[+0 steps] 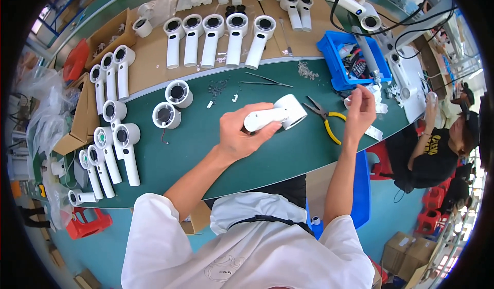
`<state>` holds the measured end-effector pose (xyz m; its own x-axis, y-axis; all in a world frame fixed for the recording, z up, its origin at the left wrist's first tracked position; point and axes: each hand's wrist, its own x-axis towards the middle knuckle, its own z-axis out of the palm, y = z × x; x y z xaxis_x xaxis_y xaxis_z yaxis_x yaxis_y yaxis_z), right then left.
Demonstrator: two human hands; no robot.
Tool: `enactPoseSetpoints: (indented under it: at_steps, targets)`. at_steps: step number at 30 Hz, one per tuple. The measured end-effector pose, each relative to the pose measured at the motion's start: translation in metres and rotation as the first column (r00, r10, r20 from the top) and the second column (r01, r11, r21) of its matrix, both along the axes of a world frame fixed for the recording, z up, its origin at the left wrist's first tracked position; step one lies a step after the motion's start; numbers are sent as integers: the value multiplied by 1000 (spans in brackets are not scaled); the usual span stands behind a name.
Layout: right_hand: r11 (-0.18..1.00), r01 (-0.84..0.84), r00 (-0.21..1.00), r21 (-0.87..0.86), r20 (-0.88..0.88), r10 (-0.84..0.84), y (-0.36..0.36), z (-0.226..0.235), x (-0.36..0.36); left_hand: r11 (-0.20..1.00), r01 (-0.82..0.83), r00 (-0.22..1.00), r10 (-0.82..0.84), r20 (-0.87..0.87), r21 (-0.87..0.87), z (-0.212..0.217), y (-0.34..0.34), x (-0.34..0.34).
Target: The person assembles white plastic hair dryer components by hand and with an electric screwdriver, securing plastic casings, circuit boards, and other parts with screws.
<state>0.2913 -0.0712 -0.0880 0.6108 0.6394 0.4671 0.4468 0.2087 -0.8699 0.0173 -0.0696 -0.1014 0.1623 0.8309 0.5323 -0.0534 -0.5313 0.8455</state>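
- A green-topped workbench (154, 165) curves across the view, with brown cardboard along its far side.
- An open blue plastic bin (337, 78) sits at the right of the green top, with hand tools inside.
- Five white handheld fans (211, 47) stand in a row on the cardboard, round heads away from the person; another cluster of white fans (131, 163) lies at the left edge.
- The left hand (239, 129) is wrapped around the handle of one white handheld fan (267, 118), keeping it raised over the bench's middle, head toward the right.
- The right hand (360, 114) is lifted near the bin, fingers bent and bunched; whether they pinch anything, I cannot tell.
- Yellow-handled pliers (323, 113) lie between the held fan and the right hand.
- Two detached round fan heads (180, 93) rest left of the left hand.
- Metal tweezers (285, 85) lie beyond the held fan.
- Small silvery screws (307, 71) and dark bits (217, 87) are scattered nearby.
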Motion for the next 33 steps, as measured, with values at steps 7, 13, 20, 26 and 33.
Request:
enactPoseSetpoints:
  at_steps: [7, 13, 20, 26, 33]
  targets:
    - [997, 81, 975, -10, 207, -77, 13, 11, 24, 995, -13, 998, 7, 58, 101, -4, 3, -2]
    - [829, -523, 839, -199, 53, 542, -14, 8, -24, 779, 495, 787, -214, 578, -386, -4, 9, -6]
    - [652, -706, 536, 276, -392, 748, 1, 0, -66, 839, 397, 911, -313, 268, -371, -8, -3, 16]
    - [616, -737, 481, 279, -423, 768, 4, -11, -66, 944, 96, 978, -148, -144, -315, -6, -3, 16]
    - [655, -710, 543, 257, -392, 742, -4, -15, -70, 967, 37, 950, -112, -292, -252, -12, 0, 19]
